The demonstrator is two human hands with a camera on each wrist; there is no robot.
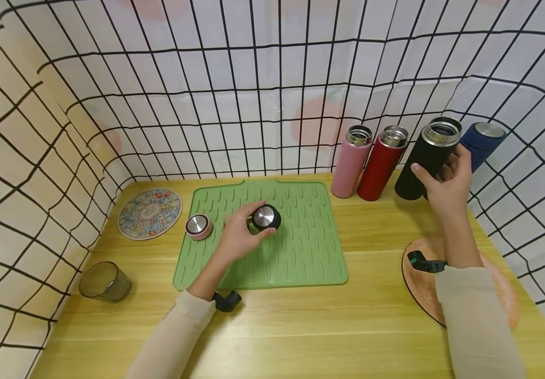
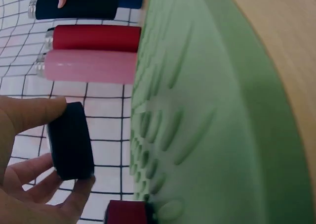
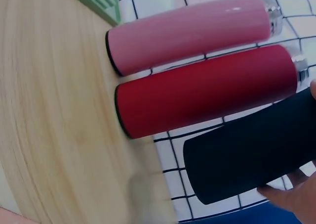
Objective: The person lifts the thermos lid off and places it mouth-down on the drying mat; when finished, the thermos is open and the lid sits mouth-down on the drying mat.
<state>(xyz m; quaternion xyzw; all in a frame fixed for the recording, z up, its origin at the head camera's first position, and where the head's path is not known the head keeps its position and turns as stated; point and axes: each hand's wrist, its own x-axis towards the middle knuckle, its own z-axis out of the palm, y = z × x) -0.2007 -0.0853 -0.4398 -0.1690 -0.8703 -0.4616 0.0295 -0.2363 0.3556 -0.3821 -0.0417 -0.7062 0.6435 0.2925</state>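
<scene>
My left hand point(image 1: 242, 231) pinches a black bottle lid point(image 1: 266, 217) with a silver top, thumb on one side and fingers on the other. In the left wrist view the lid point(image 2: 72, 141) hangs above the green mat, and a dark red lid point(image 2: 127, 212) sits on the mat below. A pink lid point(image 1: 198, 226) lies near the mat's left edge. My right hand point(image 1: 448, 184) grips an uncapped black bottle point(image 1: 419, 166) around its body. In the right wrist view the bottle's base point(image 3: 197, 174) is raised off the table. Uncapped red point(image 1: 380, 168) and pink point(image 1: 348, 166) bottles stand to its left.
A blue bottle point(image 1: 478, 142) with its lid on stands behind the right hand. The green mat point(image 1: 300, 263) covers the table's middle. A patterned round coaster point(image 1: 150, 213) and a brownish glass point(image 1: 105, 281) are at left. A round mat point(image 1: 419, 287) lies under the right forearm. Wire mesh point(image 1: 234, 105) borders the table.
</scene>
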